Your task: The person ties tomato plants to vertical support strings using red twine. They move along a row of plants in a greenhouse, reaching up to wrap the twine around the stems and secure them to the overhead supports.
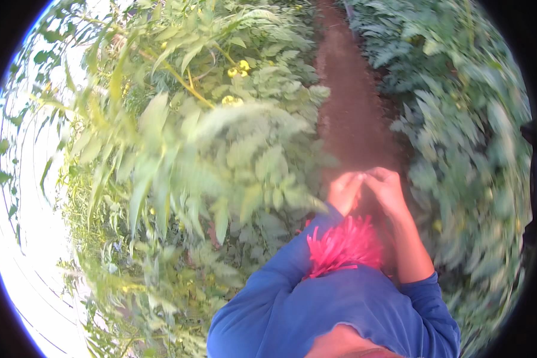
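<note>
My left hand point(345, 191) and my right hand point(387, 189) meet at the fingertips in front of my body, above the dirt path. The thumb and fingers of each are pinched together. Whether something thin lies between them is too blurred to tell. Just below the hands, a thick bunch of bright pink strips point(347, 244) hangs at my waist, against my blue shirt point(340, 295). Close to the left forearm is the leafy foliage of a tomato plant point(268, 165), blurred where it is nearest.
A narrow dirt path point(351, 98) runs ahead between two rows of plants. Small yellow-green tomatoes point(239, 68) hang in the left row. Dense foliage point(456, 134) borders the path on the right. A long stem point(179, 78) leans out at the upper left.
</note>
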`<state>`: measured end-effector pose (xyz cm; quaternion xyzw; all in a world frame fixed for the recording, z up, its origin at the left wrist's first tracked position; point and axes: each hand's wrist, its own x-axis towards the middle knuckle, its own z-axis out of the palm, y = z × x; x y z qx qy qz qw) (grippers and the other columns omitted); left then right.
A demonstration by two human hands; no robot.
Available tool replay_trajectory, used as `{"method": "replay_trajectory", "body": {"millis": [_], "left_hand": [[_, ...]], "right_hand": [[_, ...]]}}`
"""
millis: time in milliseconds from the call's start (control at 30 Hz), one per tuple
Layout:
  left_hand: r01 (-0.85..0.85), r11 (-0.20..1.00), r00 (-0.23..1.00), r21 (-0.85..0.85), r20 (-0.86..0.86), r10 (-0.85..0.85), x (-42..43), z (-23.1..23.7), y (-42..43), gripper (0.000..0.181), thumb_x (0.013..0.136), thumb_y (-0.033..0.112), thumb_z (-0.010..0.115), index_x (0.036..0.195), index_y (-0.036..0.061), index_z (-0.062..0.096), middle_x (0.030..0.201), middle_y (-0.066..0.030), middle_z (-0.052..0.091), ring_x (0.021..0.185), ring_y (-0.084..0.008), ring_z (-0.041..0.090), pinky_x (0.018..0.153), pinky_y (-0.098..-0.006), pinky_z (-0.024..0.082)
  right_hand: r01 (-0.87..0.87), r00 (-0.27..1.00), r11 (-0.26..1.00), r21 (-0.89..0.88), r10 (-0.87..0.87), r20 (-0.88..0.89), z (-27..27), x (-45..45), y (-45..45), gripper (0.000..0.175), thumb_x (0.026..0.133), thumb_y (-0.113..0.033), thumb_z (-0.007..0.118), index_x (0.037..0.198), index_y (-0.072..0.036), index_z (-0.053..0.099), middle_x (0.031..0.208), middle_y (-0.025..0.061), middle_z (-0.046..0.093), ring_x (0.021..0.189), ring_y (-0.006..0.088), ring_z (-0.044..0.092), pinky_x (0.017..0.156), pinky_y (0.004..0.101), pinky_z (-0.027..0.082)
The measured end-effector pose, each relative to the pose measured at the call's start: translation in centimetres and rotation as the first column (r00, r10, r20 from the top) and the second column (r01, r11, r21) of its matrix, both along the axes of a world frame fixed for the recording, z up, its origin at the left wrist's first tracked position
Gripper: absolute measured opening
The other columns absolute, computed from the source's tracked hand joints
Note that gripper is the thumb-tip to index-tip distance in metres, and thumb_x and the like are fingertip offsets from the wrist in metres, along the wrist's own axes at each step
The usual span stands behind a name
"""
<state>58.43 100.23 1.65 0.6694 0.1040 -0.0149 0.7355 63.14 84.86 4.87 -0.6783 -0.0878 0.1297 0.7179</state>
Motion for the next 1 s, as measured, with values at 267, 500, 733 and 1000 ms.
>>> {"method": "replay_trajectory", "body": {"millis": [267,500,733,1000], "left_hand": [[-0.193,0.97,0.981,-0.149,-0.002,0.195,10.2,0.9,7.9,0.036,0.103,0.02,0.057,0.134,0.001,0.053,0.084,-0.0059,0.063,0.051,-0.0081,0.051,0.047,-0.0224,0.044],[-0.207,0.977,0.978,0.042,0.012,0.207,12.8,4.3,12.3,0.033,0.104,0.019,0.055,0.135,0.0066,0.05,0.096,-0.0032,0.061,0.072,-0.0064,0.053,0.065,-0.022,0.045],[-0.46,0.888,0.887,-0.001,0.043,0.46,16.1,6.1,12.4,0.033,0.103,0.012,0.056,0.134,0.0022,0.054,0.096,-0.0067,0.064,0.075,-0.0101,0.056,0.065,-0.026,0.047],[-0.675,0.703,0.699,-0.224,0.111,0.706,22.8,7.6,9.7,0.028,0.101,0.008,0.057,0.126,-0.0057,0.06,0.096,-0.0116,0.068,0.075,-0.0132,0.061,0.066,-0.0269,0.05]], "right_hand": [[-0.123,0.975,0.946,0.299,0.172,-0.143,2.9,19.4,13.2,0.016,0.092,-0.015,0.071,0.095,0.001,0.073,0.077,0.0009,0.069,0.064,0.0056,0.054,0.058,0.0239,0.042],[-0.29,0.953,0.913,0.288,0.304,-0.005,6.5,30.5,22.1,0.014,0.09,-0.016,0.076,0.087,-0.004,0.072,0.068,-0.0094,0.056,0.056,-0.0003,0.037,0.049,0.0216,0.025],[-0.744,0.667,0.625,0.235,0.716,0.206,9.8,40.9,26.7,0.014,0.089,-0.012,0.077,0.096,0.0,0.074,0.077,-0.0055,0.064,0.067,0.0012,0.048,0.059,0.0201,0.035],[-0.88,0.475,0.443,0.17,0.822,0.315,12.3,46.6,31.3,0.012,0.089,-0.01,0.076,0.094,0.0,0.073,0.073,-0.0075,0.059,0.063,0.0012,0.042,0.056,0.0213,0.032]]}}
